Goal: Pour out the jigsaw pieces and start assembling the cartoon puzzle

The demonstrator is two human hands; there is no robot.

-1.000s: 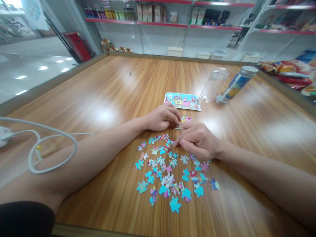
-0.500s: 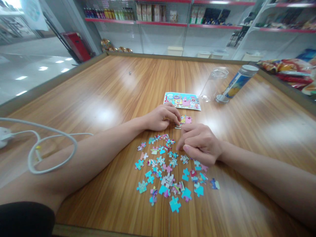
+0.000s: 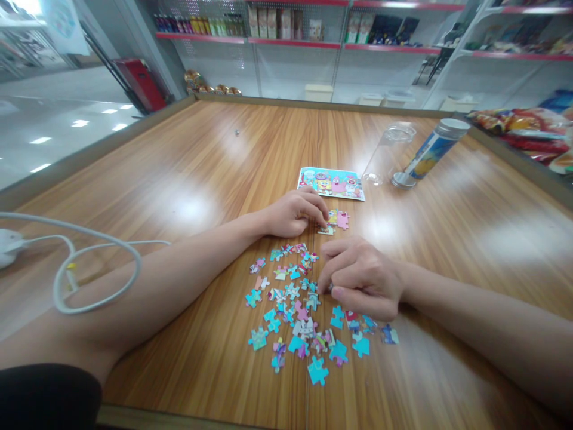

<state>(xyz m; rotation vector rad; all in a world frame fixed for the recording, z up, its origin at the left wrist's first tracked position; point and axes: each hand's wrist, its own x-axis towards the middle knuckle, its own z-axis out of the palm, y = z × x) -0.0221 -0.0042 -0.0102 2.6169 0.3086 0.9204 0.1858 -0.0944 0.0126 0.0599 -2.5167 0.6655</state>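
Observation:
My left hand [image 3: 298, 213] rests on the table with bent fingers, its fingertips on the left edge of a small cluster of joined jigsaw pieces [image 3: 342, 219], yellow and pink. Its thumb is mostly hidden. Below, my right hand [image 3: 364, 278] hovers low over the right side of a loose heap of jigsaw pieces [image 3: 271, 321], mostly light blue with pink and white. The index fingertip touches the heap, the thumb stands a little apart, and a pale bit shows between them. Behind the cluster lies a cartoon picture card [image 3: 333, 183] with matching colours.
A clear plastic tube [image 3: 387, 154] and a blue printed canister [image 3: 432, 152] stand behind right of the card. A white cable [image 3: 96, 307] loops at left, over my forearm. Snack bags [image 3: 530, 131] lie beyond the right edge; stocked shelves [image 3: 295, 43] line the back.
My right hand has shifted slightly down and toward me, nudging pieces at the heap's upper right and uncovering more of the joined cluster. My left hand stays in place.

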